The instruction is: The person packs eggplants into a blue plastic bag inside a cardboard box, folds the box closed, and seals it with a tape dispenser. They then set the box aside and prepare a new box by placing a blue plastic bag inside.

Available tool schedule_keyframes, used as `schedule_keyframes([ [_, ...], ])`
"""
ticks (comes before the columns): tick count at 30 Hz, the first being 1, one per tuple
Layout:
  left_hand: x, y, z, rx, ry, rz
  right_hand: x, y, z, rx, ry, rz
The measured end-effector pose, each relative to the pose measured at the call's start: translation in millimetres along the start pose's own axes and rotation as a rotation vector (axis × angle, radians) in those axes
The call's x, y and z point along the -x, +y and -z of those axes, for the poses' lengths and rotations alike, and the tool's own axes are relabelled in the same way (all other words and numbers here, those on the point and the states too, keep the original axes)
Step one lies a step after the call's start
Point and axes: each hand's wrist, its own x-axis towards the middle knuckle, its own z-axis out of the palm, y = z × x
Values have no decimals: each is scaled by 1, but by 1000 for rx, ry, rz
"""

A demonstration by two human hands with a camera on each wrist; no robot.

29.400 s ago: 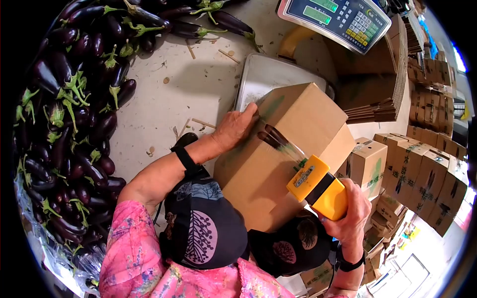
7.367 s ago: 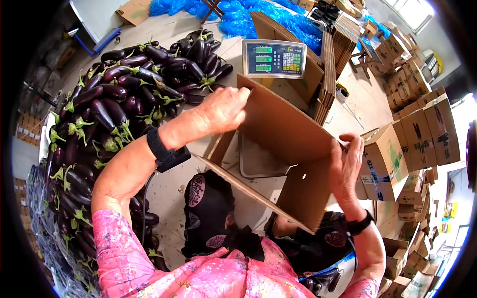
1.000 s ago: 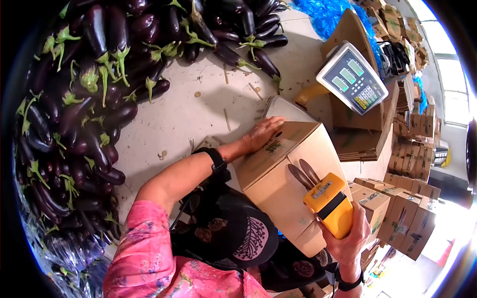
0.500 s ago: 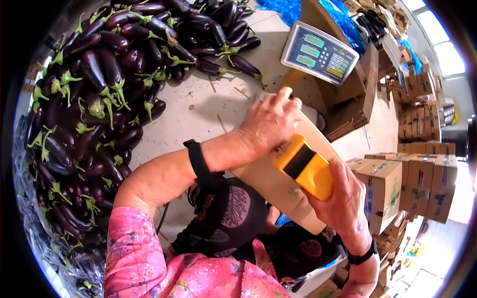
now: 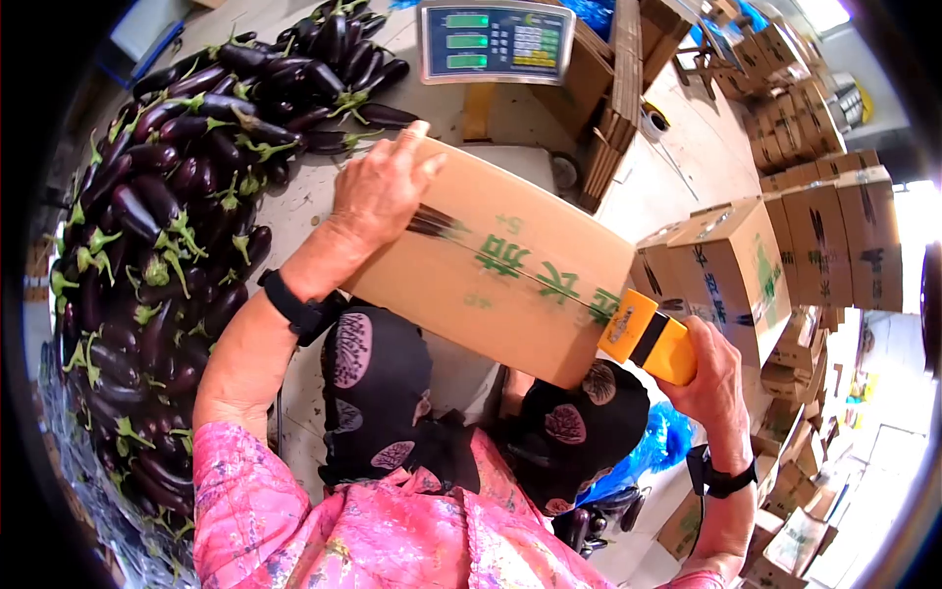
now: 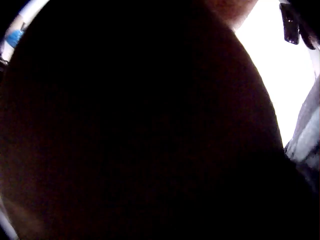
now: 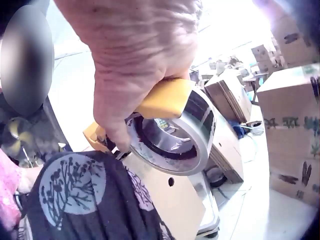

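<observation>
A cardboard box point(image 5: 491, 265) with green printed characters lies tilted above my lap, a lengthwise seam across its upper face. My left hand point(image 5: 378, 191) rests on its left end, fingers extended at the corner. At the opposite end, my right hand point(image 5: 711, 378) grips a yellow tape dispenser point(image 5: 648, 339), its front against the box edge. In the right wrist view, the tape roll point(image 7: 200, 145) shows below the gripping right hand point(image 7: 145, 55), beside the box point(image 7: 172, 200) with its round hole. The left wrist view is mostly dark.
A pile of eggplants point(image 5: 167, 245) covers the left side. Behind the box are a scale display point(image 5: 496, 39) and its platform point(image 5: 525, 162). Folded cardboard point(image 5: 618, 98) stands beyond, and printed boxes point(image 5: 731, 275) are stacked at right. Blue plastic point(image 5: 662, 442) and more eggplants lie near my knees.
The box, open and empty 7.4 seconds ago, now shows a closed printed face. Since half a second ago, my left hand has moved left and the dispenser right, to opposite ends of the box.
</observation>
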Motion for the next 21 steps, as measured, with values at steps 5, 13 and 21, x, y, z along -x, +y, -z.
schedule_keyframes([
  [5, -1, -6, -3, 20, 61, -79, 4, 14, -19, -122, 16, -1],
  [13, -4, -9, -2, 64, 43, -109, 17, 35, -78, -431, 60, -50],
  [21, -7, 1, 6, 77, -77, -27, 30, 58, -171, -569, 165, -119],
])
